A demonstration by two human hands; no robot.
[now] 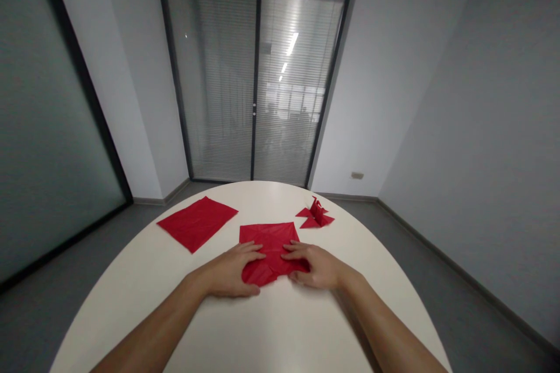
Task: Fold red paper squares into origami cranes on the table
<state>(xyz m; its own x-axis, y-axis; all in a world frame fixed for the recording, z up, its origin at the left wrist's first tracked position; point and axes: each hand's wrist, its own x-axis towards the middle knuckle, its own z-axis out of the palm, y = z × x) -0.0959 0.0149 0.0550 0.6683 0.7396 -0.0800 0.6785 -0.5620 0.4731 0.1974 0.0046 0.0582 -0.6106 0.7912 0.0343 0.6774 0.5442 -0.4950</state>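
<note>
A red sheet of paper lies on the white round table in front of me, with its near corner folded up. My left hand rests on the sheet's left near part, fingers stretched flat along it. My right hand presses flat on the right near part, its fingers pointing left toward the other hand. The two sets of fingertips almost meet over the middle of the paper.
A flat red paper square lies on the table to the far left. A folded red paper crane stands at the far right. Behind the table are glass doors with blinds, grey walls and grey floor.
</note>
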